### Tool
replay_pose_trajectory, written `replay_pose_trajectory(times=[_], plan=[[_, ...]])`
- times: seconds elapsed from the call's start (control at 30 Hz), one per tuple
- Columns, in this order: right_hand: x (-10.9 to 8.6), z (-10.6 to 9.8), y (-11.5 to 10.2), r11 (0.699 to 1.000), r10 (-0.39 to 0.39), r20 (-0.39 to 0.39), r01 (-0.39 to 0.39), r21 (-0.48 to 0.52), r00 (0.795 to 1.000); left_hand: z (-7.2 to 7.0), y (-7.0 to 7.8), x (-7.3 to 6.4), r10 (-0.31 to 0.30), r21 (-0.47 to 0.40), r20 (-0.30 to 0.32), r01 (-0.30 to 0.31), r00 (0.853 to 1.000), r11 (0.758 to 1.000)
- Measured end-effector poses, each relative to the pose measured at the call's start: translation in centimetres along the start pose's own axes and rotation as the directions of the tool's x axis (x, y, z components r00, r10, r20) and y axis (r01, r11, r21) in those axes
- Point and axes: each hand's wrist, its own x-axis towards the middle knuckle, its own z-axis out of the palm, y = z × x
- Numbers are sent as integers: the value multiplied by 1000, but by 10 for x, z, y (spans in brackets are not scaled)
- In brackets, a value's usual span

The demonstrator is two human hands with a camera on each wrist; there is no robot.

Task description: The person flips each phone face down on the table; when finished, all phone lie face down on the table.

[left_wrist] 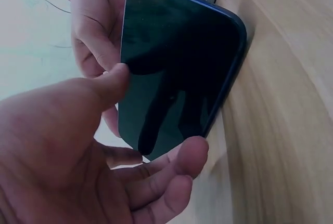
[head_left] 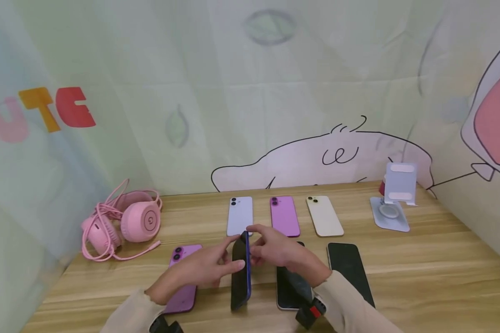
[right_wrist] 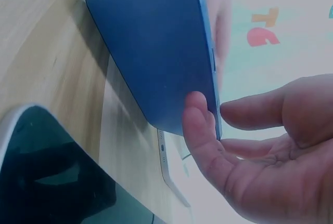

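A blue phone is held on edge, tilted upright above the wooden table, its dark screen turned to the left and its blue back to the right. My left hand grips it from the screen side, thumb at the side edge and fingertips around the far end. Across from it, my right hand pinches the far top corner, with fingers against the back and the thumb by the side edge. A purple phone lies face down under my left forearm. Below my right wrist lies a phone with a dark screen.
Another dark-screened phone lies farther right. Behind are a pale blue phone, a second purple phone and a cream phone, backs up. Pink headphones sit at left, a light blue folding stand at back right.
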Motion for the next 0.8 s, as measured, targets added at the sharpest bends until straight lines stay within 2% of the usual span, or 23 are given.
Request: replay_pose_trajectory(times=[0.23, 0.53, 0.67, 0.8], plan=[[-1, 5, -4, 999, -24, 34, 24, 23, 999, -4, 4, -1, -36, -19, -37, 35, 999, 999], [1, 8, -1, 994, -55, 61, 49, 95, 997, -10, 7, -5, -32, -71, -2, 32, 999, 997], [0, 7, 0, 995, -36, 120, 25, 94, 992, -14, 8, -7, -33, -79, 2, 33, 999, 996], [1, 6, 3, 997, 14, 179, -28, 77, 984, -16, 12, -8, -39, -80, -13, 38, 999, 996]])
